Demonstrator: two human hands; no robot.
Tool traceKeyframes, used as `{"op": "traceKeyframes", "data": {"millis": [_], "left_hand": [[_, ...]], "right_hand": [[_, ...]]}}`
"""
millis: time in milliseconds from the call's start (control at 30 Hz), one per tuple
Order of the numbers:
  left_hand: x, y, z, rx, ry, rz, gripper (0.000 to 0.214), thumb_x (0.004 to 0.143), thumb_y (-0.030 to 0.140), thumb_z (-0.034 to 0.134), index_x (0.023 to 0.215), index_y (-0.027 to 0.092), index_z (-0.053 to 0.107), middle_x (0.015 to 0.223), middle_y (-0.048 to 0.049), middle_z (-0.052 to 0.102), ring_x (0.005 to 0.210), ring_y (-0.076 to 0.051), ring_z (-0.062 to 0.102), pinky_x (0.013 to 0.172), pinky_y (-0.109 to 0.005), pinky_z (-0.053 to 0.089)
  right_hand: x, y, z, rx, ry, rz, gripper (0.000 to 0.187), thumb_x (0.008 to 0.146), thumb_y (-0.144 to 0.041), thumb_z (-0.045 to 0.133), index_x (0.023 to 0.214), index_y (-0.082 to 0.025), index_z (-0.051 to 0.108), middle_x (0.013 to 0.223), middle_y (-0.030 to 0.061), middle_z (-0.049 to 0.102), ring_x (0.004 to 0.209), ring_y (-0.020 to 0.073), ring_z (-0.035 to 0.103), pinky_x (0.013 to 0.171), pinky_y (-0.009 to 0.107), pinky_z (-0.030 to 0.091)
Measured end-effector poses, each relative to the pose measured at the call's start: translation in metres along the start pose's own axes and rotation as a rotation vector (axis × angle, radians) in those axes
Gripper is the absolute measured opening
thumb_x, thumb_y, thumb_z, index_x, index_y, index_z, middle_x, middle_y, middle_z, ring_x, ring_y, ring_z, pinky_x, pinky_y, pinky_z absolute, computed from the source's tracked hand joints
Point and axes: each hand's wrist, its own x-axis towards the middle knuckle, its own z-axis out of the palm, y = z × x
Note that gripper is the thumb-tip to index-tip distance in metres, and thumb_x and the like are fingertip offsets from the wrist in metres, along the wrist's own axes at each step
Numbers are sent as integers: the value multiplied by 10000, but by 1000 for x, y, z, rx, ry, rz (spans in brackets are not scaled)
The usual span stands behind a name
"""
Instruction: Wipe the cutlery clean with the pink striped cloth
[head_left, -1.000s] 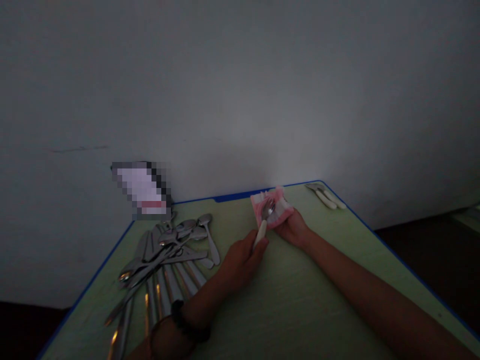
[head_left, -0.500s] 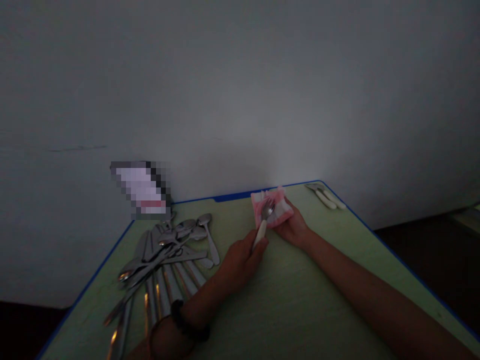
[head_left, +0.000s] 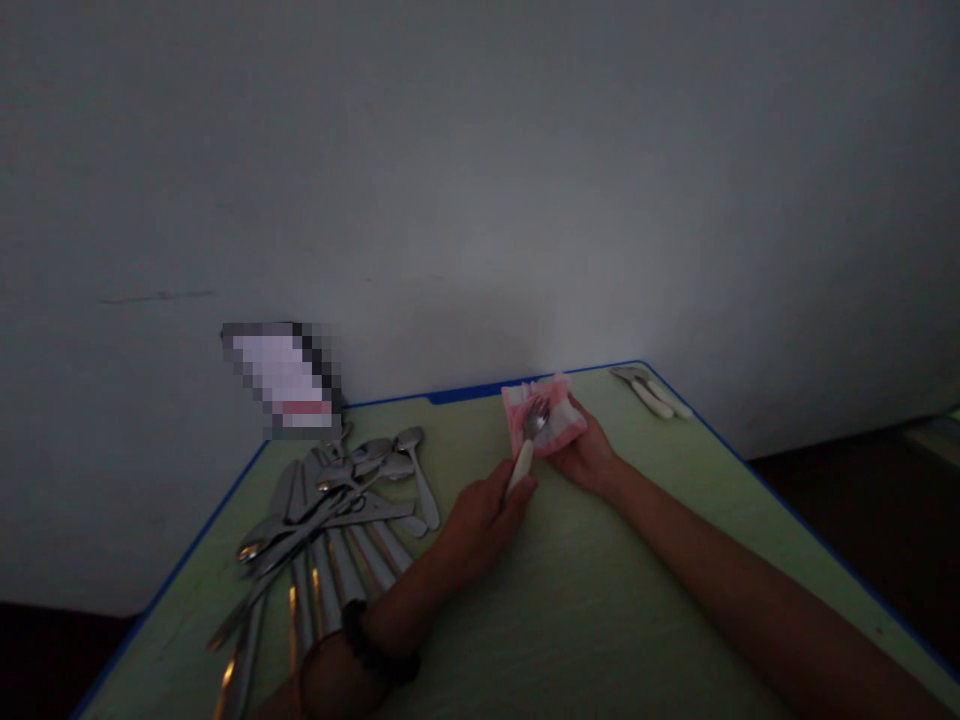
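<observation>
My left hand [head_left: 484, 515], with a dark bracelet on its wrist, is closed round the white handle of a metal fork [head_left: 535, 420]. The fork points up and away, and its head lies against a pink and white cloth [head_left: 566, 432]. From beneath and the right side, my right hand [head_left: 589, 452] holds this cloth; most of its fingers are hidden behind the fabric. To the left, beside my left forearm, lies a heap of metal cutlery [head_left: 330, 500] with several spoons and long-handled pieces.
Two white-handled utensils [head_left: 652, 390] rest near the far right corner of the green, blue-edged table [head_left: 585, 600]. At the back left, a blurred-out, phone-like object [head_left: 281, 378] leans by the wall [head_left: 480, 200], which stands directly behind the table.
</observation>
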Motion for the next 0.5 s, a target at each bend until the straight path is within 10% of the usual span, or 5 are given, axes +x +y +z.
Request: {"op": "traceKeyframes", "data": {"millis": [500], "left_hand": [[1, -1, 0, -6, -11, 6, 307, 921, 392, 298, 960, 174, 511, 724, -18, 574, 654, -159, 541, 584, -238, 367]], "right_hand": [[1, 1, -2, -10, 6, 15, 294, 874, -392, 460, 846, -146, 618, 788, 1, 640, 747, 84, 582, 780, 199, 471]]}}
